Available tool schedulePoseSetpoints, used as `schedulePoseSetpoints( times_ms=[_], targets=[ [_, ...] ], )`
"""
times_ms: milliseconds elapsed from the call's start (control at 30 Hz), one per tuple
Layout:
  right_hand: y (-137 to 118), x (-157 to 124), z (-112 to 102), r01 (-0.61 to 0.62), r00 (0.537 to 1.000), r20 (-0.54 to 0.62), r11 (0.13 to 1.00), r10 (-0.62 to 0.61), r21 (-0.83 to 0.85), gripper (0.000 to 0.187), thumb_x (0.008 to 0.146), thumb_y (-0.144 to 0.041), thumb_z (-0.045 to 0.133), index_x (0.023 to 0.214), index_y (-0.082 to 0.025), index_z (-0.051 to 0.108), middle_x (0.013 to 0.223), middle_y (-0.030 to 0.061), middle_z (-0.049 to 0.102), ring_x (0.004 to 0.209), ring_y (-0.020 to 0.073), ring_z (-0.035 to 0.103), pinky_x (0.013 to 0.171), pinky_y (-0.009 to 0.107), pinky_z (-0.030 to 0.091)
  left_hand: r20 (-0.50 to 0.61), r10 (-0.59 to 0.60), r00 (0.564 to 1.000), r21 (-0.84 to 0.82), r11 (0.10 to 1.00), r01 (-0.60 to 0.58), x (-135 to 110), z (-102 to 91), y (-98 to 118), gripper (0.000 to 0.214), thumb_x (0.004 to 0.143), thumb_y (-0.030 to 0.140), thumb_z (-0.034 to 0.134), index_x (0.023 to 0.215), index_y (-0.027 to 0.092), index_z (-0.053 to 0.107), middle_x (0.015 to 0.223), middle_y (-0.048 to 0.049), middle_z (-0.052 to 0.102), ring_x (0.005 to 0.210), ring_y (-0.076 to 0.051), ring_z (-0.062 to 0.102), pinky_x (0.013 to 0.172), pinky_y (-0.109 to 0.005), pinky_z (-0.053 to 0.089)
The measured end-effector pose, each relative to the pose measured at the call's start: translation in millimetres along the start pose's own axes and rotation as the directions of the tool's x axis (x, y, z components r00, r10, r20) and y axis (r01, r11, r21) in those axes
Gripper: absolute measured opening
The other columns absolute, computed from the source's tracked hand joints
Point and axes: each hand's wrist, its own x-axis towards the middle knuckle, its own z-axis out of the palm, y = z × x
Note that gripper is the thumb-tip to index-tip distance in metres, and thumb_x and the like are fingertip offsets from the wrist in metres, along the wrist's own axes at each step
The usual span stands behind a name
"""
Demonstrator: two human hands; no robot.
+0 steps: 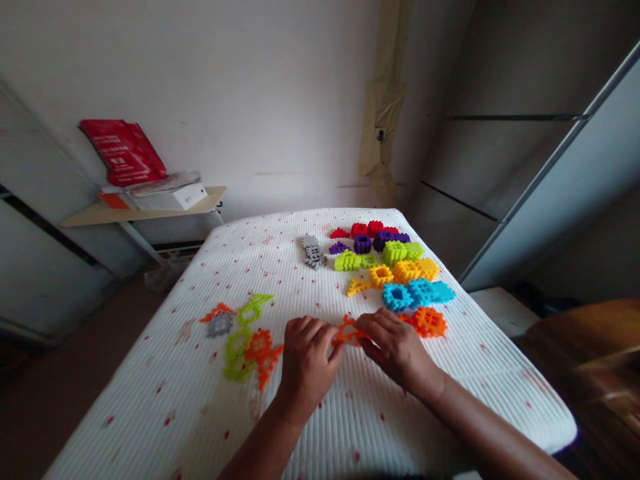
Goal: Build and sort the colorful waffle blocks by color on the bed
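1. Quilted sheet: under the grip; looks soft, so better to brace the piece between fingers than press down.
2. Block piles: beyond and right of the grip; best not nudged by the knuckles.
3. Right hand: palm down, angled inward, fingers bent, pinching the piece's right edge.
4. Left hand: knuckles up, fingers curled, pinching its left edge.
5. Orange piece: between both hands; light, even pressure suits.
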Motion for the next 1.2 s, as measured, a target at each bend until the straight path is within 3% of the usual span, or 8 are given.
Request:
schedulePoseSetpoints(
  times_ms=[200,400,633,1200],
  targets=[
    [16.9,0.6,-23.5,0.017,1.000,0.018,1.000,-0.016,-0.020,0.012,0.087,-0.019,0.055,0.098,-0.017,0.060,0.087,0.0065,0.067,0.077,0.0180,0.057,0.066,0.031,0.047,-0.056,0.031,0.998,-0.140,0.989,-0.038,7.3,3.9,13.4,0.007,0.079,0.021,0.059,0.086,0.021,0.061,0.079,-0.0028,0.066,0.079,-0.019,0.057,0.075,-0.038,0.044],
    [41.8,-5.8,-33.1,-0.090,0.996,0.031,0.996,0.089,0.029,0.011,0.085,-0.023,0.058,0.094,-0.018,0.064,0.081,0.0055,0.065,0.074,0.0162,0.059,0.063,0.027,0.048,-0.101,-0.038,0.994,-0.293,0.956,0.007,1.9,14.7,6.7,0.024,0.078,0.015,0.060,0.101,0.021,0.061,0.093,-0.0041,0.067,0.089,-0.018,0.060,0.080,-0.036,0.050],
    [49.9,-11.3,-28.7,-0.117,0.986,0.127,0.993,0.112,0.034,0.011,0.082,-0.022,0.061,0.091,-0.019,0.066,0.081,0.0046,0.065,0.074,0.0159,0.059,0.063,0.027,0.048,0.005,-0.073,0.997,-0.324,0.944,0.070,-4.9,30.1,0.5,0.037,0.072,0.015,0.065,0.107,0.023,0.060,0.106,-0.0062,0.063,0.099,-0.020,0.058,0.087,-0.039,0.051],
    [53.1,-14.1,-24.3,-0.058,0.987,0.148,0.998,0.063,-0.040,0.014,0.083,-0.025,0.060,0.095,-0.020,0.064,0.084,0.0044,0.068,0.078,0.0169,0.059,0.065,0.027,0.047,0.122,-0.065,0.990,-0.293,0.951,0.098,-4.8,41.6,0.1,0.037,0.069,0.011,0.066,0.104,0.022,0.061,0.104,-0.0056,0.064,0.098,-0.021,0.057,0.088,-0.041,0.050]
  ],
)
